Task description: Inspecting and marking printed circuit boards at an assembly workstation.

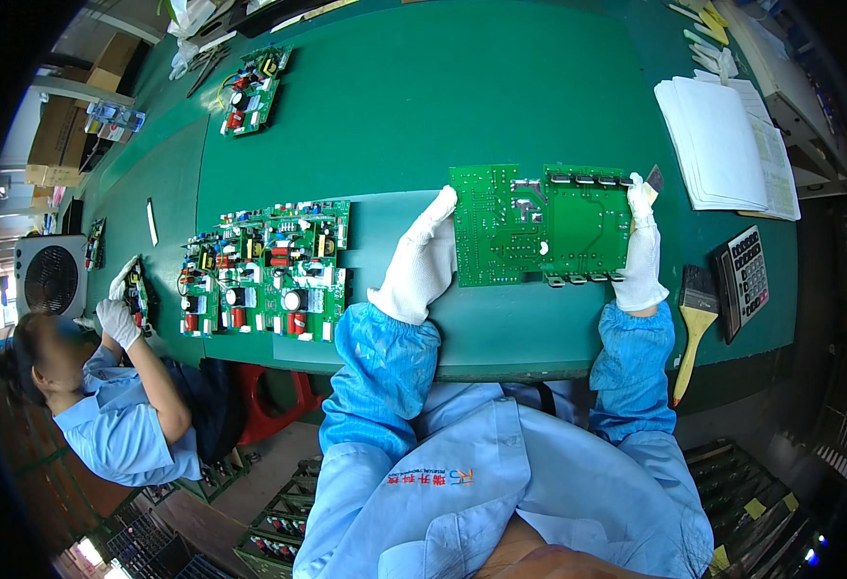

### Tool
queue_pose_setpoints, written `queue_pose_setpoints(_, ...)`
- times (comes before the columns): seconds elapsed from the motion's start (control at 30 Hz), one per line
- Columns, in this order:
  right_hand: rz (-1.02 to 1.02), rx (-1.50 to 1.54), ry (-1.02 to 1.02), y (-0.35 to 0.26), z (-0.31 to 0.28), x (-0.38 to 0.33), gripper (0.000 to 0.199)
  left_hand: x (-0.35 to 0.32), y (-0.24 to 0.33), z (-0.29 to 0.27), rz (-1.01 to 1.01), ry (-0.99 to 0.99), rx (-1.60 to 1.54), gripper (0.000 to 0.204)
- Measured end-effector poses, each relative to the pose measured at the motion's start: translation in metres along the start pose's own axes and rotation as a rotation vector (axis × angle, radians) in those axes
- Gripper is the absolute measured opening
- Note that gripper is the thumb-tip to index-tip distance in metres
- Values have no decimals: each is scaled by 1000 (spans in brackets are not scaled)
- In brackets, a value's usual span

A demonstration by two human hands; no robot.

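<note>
A green circuit board is held up in front of me between my two white-gloved hands, its soldered underside facing the camera. My left hand is closed on the board's left edge, thumb and fingers pressed along it. At the opposite edge my right hand grips the board near a row of black parts. Beside the right fingertips a small dark flat piece shows; whether I hold it cannot be told. Several circuit boards stand grouped to the left of my left hand, component side up.
One more board lies far left on the green table. To the right are papers, a calculator and a wooden-handled brush. A gloved co-worker handles a board at left, near a fan.
</note>
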State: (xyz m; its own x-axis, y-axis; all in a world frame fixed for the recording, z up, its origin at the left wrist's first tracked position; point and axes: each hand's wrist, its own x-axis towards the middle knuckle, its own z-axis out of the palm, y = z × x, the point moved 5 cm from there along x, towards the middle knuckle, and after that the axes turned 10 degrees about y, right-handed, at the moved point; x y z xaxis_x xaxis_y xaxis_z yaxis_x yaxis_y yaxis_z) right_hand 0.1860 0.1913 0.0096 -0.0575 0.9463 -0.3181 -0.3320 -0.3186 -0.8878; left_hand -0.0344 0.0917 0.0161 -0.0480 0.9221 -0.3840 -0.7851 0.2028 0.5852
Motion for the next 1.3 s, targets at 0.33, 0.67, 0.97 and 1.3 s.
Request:
queue_pose_setpoints(0.33,34,-27,-61,2,-6,4,40,0,2,2,17,-21,35,55)
queue_pose_setpoints(0.67,10,-3,41,-3,4,-3,40,0,2,3,33,35,-4,50)
queue_pose_setpoints(0.97,11,-14,25,-7,8,-6,38,1,0,-2,24,-10,4,54)
queue_pose_setpoints(1.3,9,-18,22,-5,7,-4,41,1,-1,-2,13,-1,-15,53)
